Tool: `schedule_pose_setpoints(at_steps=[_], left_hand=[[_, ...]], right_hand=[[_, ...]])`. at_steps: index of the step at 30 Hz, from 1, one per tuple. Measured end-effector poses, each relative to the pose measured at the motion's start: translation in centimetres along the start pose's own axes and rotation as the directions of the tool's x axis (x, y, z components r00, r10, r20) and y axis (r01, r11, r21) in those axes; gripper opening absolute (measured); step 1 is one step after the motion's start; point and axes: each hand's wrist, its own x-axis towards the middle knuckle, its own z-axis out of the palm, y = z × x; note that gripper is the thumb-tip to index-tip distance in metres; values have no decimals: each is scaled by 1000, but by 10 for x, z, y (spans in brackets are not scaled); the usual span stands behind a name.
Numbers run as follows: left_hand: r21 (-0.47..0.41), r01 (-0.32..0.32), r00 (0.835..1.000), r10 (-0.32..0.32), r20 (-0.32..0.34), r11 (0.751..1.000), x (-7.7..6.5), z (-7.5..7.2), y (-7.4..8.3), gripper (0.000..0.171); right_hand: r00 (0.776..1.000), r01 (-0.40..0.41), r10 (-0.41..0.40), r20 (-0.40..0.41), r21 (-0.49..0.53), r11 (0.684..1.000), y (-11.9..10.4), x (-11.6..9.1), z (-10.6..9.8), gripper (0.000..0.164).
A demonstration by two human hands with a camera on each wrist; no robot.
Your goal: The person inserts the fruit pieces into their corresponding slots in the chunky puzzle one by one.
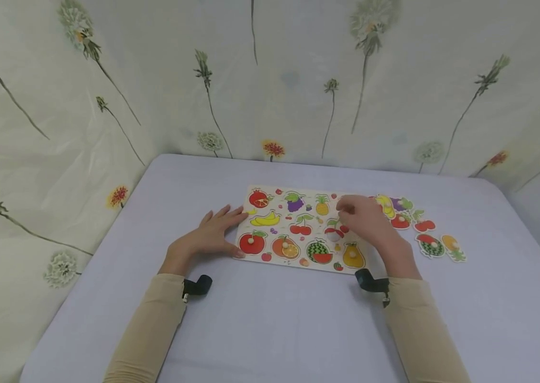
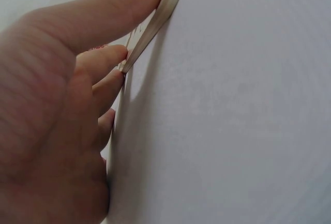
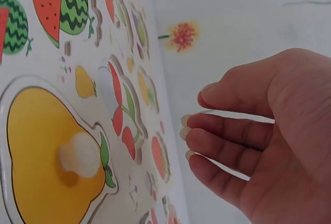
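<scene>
A wooden fruit puzzle board [image 1: 279, 213] lies on the table. My left hand [image 1: 212, 231] rests at its left edge, fingers spread and thumb near the lower left corner; in the left wrist view the thumb [image 2: 114, 12] lies against the board's side. My right hand [image 1: 365, 215] hovers over the board's upper right part. In the right wrist view its fingers are gently bent, with a gap to the thumb and nothing between them. A knobbed pear piece [image 3: 41, 146] sits in the board, as do an apple piece [image 1: 252, 243] and an orange piece [image 1: 281, 246].
Right of the board lie several loose fruit pieces: bananas [image 1: 387, 206], grapes [image 1: 400, 204], cherries [image 1: 424, 226], a watermelon [image 1: 430, 246] and a pineapple [image 1: 453, 247]. A white cloth covers the table [image 1: 279, 319]. Behind it hangs a flowered curtain [image 1: 289, 106].
</scene>
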Motion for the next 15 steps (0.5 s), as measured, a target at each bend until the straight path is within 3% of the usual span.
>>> schedule_pose_setpoints(at_steps=[15], left_hand=[[-9,0,1000,0,2,1000,-2,-2,3,101]], right_hand=[[994,-107,106,-23,-38,994,24,1,-8,33]])
